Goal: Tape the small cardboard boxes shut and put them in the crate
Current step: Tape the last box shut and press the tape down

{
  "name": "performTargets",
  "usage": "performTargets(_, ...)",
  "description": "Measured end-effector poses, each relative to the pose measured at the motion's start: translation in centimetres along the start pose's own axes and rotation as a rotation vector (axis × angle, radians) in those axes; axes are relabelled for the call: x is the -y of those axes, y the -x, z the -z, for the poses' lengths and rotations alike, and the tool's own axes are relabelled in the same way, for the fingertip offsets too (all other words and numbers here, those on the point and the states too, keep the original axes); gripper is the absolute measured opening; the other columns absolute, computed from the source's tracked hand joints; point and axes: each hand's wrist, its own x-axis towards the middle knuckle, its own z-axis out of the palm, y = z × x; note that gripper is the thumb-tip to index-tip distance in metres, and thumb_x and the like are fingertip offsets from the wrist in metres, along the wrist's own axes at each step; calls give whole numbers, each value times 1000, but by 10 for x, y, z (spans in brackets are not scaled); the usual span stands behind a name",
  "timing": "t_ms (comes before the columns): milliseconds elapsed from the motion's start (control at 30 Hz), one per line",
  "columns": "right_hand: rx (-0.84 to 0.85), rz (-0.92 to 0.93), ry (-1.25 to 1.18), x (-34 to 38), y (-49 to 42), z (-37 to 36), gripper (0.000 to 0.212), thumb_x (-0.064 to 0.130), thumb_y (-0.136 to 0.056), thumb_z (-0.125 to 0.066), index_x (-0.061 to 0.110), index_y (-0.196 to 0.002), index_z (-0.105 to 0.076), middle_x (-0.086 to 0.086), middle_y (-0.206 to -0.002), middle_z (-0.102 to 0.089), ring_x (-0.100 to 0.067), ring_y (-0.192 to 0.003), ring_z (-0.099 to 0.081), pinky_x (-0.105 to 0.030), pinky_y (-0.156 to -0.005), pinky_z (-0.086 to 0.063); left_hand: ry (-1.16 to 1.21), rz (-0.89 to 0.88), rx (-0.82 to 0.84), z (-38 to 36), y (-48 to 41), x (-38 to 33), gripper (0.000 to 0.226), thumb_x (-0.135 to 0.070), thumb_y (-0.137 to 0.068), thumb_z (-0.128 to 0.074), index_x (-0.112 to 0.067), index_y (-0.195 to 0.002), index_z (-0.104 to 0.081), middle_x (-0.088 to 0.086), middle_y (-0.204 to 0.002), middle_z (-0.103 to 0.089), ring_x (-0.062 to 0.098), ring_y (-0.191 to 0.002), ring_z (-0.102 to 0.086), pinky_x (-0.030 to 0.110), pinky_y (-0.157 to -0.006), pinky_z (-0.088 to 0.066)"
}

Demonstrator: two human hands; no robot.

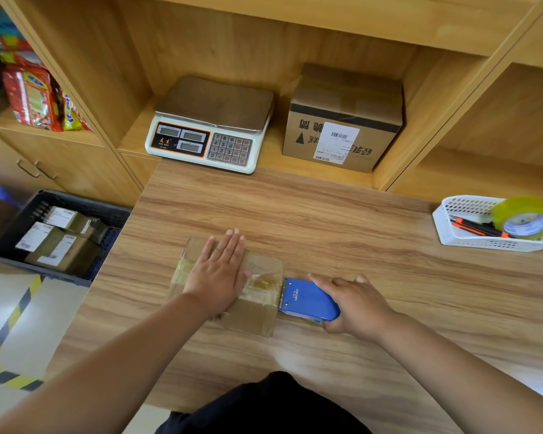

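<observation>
Pressing small brown cardboard box [254,314] w/ flat L hand [217,270]; gripping blue tape dispenser [308,297] in R hand [358,305], touching box's right end.

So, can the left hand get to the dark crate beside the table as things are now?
Probably yes. The left hand lies flat on the small box, and nothing stands on the table between it and the crate, which sits open, lower, on that side.

Wooden work corner with built-in shelves.
A wood-grain table [342,214] meets light wooden shelving [264,42]; a cupboard [63,164] with metal handles stands at the left, beside a pale floor [54,308] marked with yellow-and-black striped tape [14,314].
</observation>
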Motion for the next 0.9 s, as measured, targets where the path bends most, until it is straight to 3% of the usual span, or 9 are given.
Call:
performTargets(33,-2,-1,0,0,0,0,89,52,-78,-60,40,-150,-9,10,-123,-52,-12,-104,-50,-25,-93,-23,1,0,-13,0,-4,-7,72,-50,-90,-2,-4,-146,-5,11,-158,-6,18,-143,6,35,-114,14)
performTargets(133,-5,3,5,-2,0,-3,90,52,-77,-60,39,-150,-9,8,-124,-52,-13,-106,-51,-26,-92,-22,-20,-61,71,3,-11,-28,79,-56,-78,15,-10,-142,19,4,-152,23,14,-137,27,36,-113,22)
performTargets(200,-18,8,10,-2,1,-6,90,52,-77,-61,38,-150,-10,7,-126,-52,-13,-109,-51,-27,-90,-22,-56,-149,139,9,-12,-43,89,-64,-73,13,-11,-143,23,4,-155,24,13,-136,31,39,-113,23)
performTargets(367,-38,14,14,-4,1,-10,92,52,-76,-61,37,-150,-9,5,-128,-52,-15,-116,-50,-30,-90,-23,-152,-338,351,25,-7,-60,120,-81,-74,-42,-10,-146,22,1,-147,34,18,-139,31,49,-115,17)
performTargets(500,-41,18,-14,-4,4,-10,91,52,-77,-60,37,-151,-9,6,-125,-52,-14,-113,-51,-28,-92,-22,-150,-326,363,32,-7,-55,131,-82,-65,-53,-12,-148,19,6,-149,33,24,-141,29,53,-115,13)
performTargets(633,-51,11,-22,-1,8,-7,88,53,-80,-60,37,-151,-9,6,-124,-53,-15,-109,-50,-28,-99,-24,28,-40,258,41,-7,-48,102,-72,-85,-35,-11,-149,15,5,-158,15,20,-145,17,50,-118,5)
performTargets(700,-53,1,-16,0,10,-6,88,53,-80,-59,37,-151,-8,6,-124,-52,-15,-108,-49,-27,-99,-24,229,199,84,40,2,-33,78,-52,-95,-36,-11,-152,-3,7,-160,-8,20,-147,-5,47,-119,-9)
performTargets(800,-43,-13,-31,2,11,-5,89,51,-79,-60,39,-150,-9,6,-125,-52,-15,-109,-49,-26,-98,-23,389,566,-135,36,26,-3,57,-36,-98,-39,-3,-142,-26,16,-143,-39,31,-132,-37,48,-107,-32)
performTargets(900,-48,-22,-33,4,12,-4,88,49,-79,-60,39,-150,-10,7,-125,-52,-15,-109,-49,-26,-100,-22,519,848,-27,24,42,24,54,-39,-100,-35,1,-137,-34,24,-135,-45,38,-122,-45,46,-96,-37)
